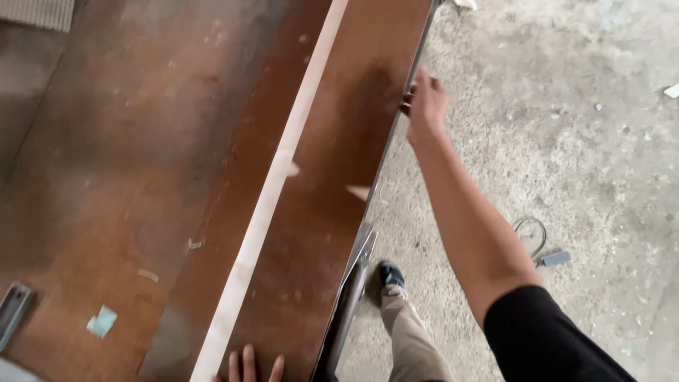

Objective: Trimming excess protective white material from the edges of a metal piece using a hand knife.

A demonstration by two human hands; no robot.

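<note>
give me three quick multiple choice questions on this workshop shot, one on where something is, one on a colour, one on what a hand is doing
1. Where is the right hand?
A. at the far right edge of the brown board
B. flat on the concrete floor
C. on the shoe

2. What colour is the sleeve on the right arm?
A. white
B. black
C. yellow

3. How does the left hand lie?
A. raised in the air
B. closed round a tool
C. fingers spread flat on the board's near end

Answers:
1 A, the fingers curl over the board's edge, well away from the body.
2 B, the sleeve at the lower right is black.
3 C, only flat, spread fingers show at the bottom edge, with nothing held in them.
</note>
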